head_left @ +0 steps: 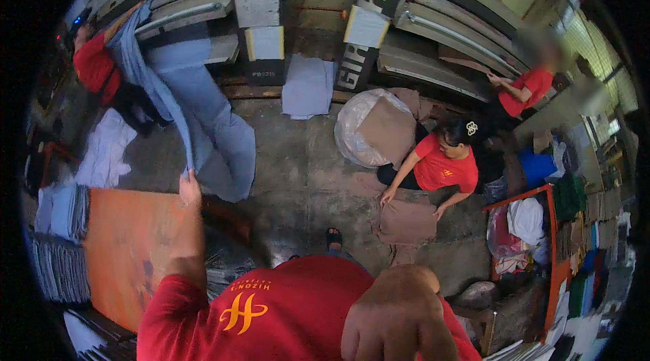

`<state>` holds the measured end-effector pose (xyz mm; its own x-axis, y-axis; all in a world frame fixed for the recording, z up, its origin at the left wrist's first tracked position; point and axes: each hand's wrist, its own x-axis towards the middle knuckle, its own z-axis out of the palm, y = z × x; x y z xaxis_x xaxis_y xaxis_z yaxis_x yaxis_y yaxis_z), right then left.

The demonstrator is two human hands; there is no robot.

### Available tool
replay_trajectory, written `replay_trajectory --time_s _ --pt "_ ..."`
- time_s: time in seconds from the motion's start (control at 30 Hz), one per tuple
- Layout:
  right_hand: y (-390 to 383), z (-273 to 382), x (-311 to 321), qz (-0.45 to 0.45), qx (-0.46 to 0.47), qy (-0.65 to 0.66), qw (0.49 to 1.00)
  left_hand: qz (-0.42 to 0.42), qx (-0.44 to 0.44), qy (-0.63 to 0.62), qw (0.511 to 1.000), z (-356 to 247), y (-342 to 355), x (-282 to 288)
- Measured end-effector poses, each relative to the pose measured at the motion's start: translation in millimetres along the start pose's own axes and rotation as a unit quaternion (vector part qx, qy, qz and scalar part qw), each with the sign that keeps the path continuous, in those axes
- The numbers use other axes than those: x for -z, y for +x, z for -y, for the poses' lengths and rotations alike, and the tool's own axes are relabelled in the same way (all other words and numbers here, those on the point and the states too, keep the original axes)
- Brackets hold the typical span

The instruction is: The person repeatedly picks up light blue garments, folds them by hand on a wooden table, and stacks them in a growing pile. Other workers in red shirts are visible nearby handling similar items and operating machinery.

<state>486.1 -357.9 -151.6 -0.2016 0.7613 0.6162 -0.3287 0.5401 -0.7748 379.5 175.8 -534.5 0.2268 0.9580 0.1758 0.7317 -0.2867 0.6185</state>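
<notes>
Long blue-grey cloth (162,97), taut and twisted, from left hand (189,190)

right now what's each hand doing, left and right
Left hand: closed on the edge of the long blue-grey cloth, arm stretched out over the orange table.
Right hand: curled into a loose fist close to the camera; nothing visibly held.

Left hand (190,189) grips grey cloth (177,100) above orange table (125,246).
</notes>
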Motion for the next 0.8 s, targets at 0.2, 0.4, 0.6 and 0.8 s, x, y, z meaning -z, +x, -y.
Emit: replay_trajectory --time_s 0.2,0.4,0.6,0.8 --pt "-2.7 -12.5 34.5 -0.106 0.022 0.112 0.988 0.005 0.075 -0.382 0.921 -26.8 -45.3 2.3" --pt "-9.3 -140.0 149.0 -0.351 -0.170 -0.255 0.885 0.071 0.161 -0.473 0.863 -126.4 -123.3 12.3" --pt "-37.6 -223.5 184.1 -0.370 -0.255 -0.313 0.837 0.045 0.127 -0.438 0.889 -207.3 -120.7 41.7" --pt "-9.6 -236.1 209.0 -0.280 -0.200 -0.435 0.832 0.071 0.139 -0.580 0.799 -256.8 -133.0 38.8"
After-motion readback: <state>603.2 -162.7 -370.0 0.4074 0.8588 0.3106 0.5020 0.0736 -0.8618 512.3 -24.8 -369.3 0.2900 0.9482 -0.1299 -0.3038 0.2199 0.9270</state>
